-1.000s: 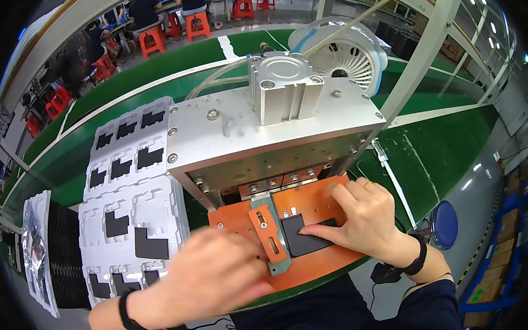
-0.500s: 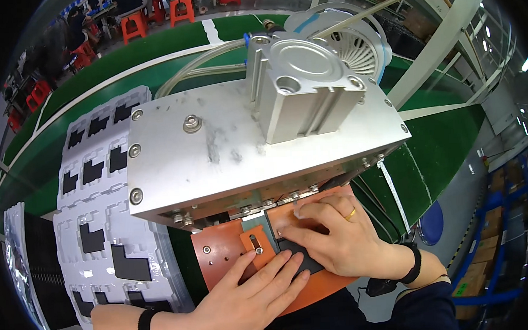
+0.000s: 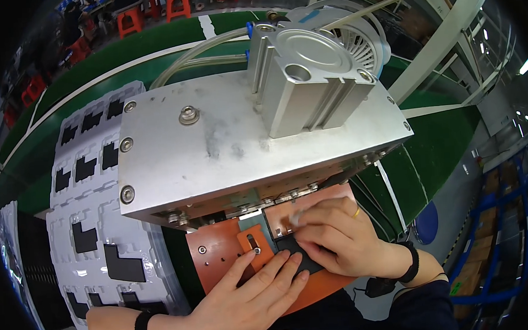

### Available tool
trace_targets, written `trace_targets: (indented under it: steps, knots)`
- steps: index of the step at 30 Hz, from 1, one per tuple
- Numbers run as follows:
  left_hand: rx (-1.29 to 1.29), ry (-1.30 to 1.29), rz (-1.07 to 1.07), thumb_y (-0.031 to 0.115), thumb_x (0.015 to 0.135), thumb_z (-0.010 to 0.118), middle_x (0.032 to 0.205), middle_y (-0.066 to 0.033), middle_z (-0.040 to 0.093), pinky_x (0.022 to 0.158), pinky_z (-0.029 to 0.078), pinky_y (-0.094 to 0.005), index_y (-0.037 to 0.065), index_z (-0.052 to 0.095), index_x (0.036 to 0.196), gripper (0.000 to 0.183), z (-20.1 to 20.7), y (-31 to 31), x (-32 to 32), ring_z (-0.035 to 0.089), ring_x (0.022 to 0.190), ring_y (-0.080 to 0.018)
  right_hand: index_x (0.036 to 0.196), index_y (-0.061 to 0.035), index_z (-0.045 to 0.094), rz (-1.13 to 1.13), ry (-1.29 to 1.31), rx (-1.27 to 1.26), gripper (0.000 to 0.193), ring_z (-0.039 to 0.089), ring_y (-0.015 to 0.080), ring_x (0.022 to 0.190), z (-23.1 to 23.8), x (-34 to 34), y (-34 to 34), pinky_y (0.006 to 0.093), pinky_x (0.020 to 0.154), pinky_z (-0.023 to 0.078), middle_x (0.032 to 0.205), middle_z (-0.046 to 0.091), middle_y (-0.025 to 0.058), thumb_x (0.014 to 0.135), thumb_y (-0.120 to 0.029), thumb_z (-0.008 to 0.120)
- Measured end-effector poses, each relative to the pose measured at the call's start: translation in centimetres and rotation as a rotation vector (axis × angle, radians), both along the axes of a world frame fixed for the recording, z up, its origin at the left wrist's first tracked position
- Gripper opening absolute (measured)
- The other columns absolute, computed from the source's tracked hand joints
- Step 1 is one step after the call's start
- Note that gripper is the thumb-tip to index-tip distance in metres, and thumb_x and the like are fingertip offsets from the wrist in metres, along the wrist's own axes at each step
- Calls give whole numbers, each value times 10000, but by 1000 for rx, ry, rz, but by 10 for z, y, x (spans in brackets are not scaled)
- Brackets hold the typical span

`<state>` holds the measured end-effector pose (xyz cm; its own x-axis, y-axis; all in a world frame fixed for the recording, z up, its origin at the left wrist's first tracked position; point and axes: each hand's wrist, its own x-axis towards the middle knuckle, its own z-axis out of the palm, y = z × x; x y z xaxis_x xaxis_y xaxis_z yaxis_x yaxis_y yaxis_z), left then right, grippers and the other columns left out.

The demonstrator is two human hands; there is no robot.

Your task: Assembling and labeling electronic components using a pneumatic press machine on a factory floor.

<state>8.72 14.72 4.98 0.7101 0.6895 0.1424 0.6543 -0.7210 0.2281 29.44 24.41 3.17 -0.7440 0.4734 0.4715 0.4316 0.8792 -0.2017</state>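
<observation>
A black flat L-shaped piece (image 3: 292, 246) lies on the orange-brown fixture plate (image 3: 211, 242), against a grey-green strip (image 3: 256, 226). My left hand (image 3: 247, 297) is laid flat, fingers stretched out, its fingertips pressing the black piece and reaching the slotted orange block (image 3: 255, 247) with its screw. My right hand (image 3: 342, 238) is closed at the piece's right side, fingers curled and thumb tucked in. A small whitish bit shows at its fingertips; what it is, I cannot make out. Part of the black piece is hidden under both hands.
Just beyond my hands stands a silver metal press (image 3: 233, 143) with a pneumatic cylinder (image 3: 313, 85) on top. White plastic trays (image 3: 69, 205) with black L-shaped pieces are at the left. A white fan (image 3: 359, 43) stands behind. Blue racks (image 3: 494, 230) with cartons are at the right.
My right fingers have lifted and shifted slightly back from the front of the strip, uncovering more of the black piece's top edge. The left hand stays in place. The view has tilted slightly.
</observation>
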Motion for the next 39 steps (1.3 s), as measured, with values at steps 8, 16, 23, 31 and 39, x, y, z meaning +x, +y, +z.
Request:
trace_targets:
  steps: [8, 16, 23, 31, 39]
  knots:
    - [1, -13, -6, 678, 819, 514, 1302, -133, 532, 995, 351, -486, 73, 532, 1279, 760, 0, 3, 1, 515, 1182, -237, 985, -60, 607, 126, -115, 39, 271, 576, 215, 990, 7, 1, -2, 362, 806, 457, 1061, 625, 51, 725, -125, 648]
    - [11, 28, 5, 678, 816, 521, 1301, -131, 525, 1016, 329, -487, 76, 534, 1278, 758, 2, -1, 1, 492, 1214, -253, 1012, -116, 639, -12, -50, 88, 321, 513, 230, 1021, 0, 2, -3, 353, 804, 427, 1153, 565, 44, 694, -135, 666]
    - [-2, 10, 1, 671, 819, 525, 1309, -134, 521, 1013, 333, -484, 76, 537, 1276, 751, 1, -1, 1, 490, 1214, -256, 974, -105, 661, -22, -79, 107, 252, 513, 226, 1010, 6, 1, -5, 353, 782, 421, 1111, 568, 46, 723, -121, 664]
    - [-13, -13, -6, 670, 817, 530, 1309, -132, 525, 1013, 335, -474, 76, 543, 1272, 748, -4, -1, -2, 493, 1212, -255, 1010, -113, 662, -4, -39, -3, 286, 515, 232, 1022, -1, 6, -2, 340, 786, 415, 1114, 563, 50, 724, -103, 661]
    - [-12, -6, -1, 669, 813, 537, 1309, -126, 528, 1024, 326, -476, 84, 548, 1268, 741, -3, -1, -1, 492, 1216, -247, 1063, -123, 651, -74, -58, -22, 322, 510, 234, 973, 4, -2, -2, 332, 762, 431, 1149, 547, 62, 742, -101, 650]
